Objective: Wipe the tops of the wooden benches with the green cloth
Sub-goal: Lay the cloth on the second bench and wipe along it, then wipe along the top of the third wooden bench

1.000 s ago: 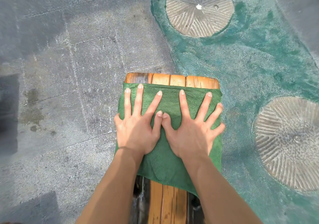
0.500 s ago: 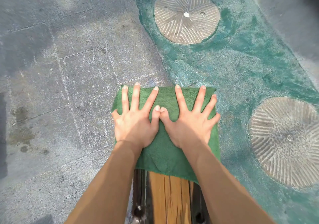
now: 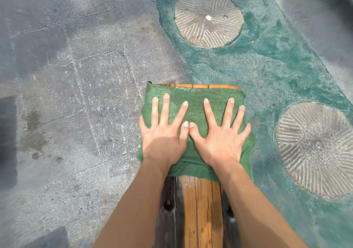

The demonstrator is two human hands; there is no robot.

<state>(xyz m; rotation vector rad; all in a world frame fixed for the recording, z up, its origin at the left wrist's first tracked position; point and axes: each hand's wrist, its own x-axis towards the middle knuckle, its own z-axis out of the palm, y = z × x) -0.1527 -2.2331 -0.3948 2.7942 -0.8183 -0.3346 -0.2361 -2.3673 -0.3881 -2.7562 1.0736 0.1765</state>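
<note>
Because both hands lie flat on the green terry cloth (image 3: pixel 194 102) instead of curling round it, only downward pressure holds it to the slatted wooden bench (image 3: pixel 200 209). The left hand (image 3: pixel 162 140) and the right hand (image 3: pixel 219 142) are side by side with fingers spread and straight, thumbs almost touching, palms pressing on the cloth and gripping nothing. The cloth covers the far end of the bench top, and only a thin strip of orange wood shows beyond its front edge. It hangs a little over both long sides, and its near edge is rumpled under the wrists. From this position, I judge the main risk to be a push too far forward: the cloth would slide off the end, and the hands would lose their support. Uneven pressure could also let the cloth creep out from under one palm or bunch into folds, leaving streaks unwiped. The overhanging side flaps might catch on the dark, weathered edge rails, which the flat wipe may miss altogether. By count, one cloth, one bench and two hands are in view. Two round grooved stone discs, one far (image 3: pixel 209 19) and one to the right (image 3: pixel 315 150), are set in the teal-green ground (image 3: pixel 267 75), beside the grey stone paving (image 3: pixel 76 94) on the left.
</note>
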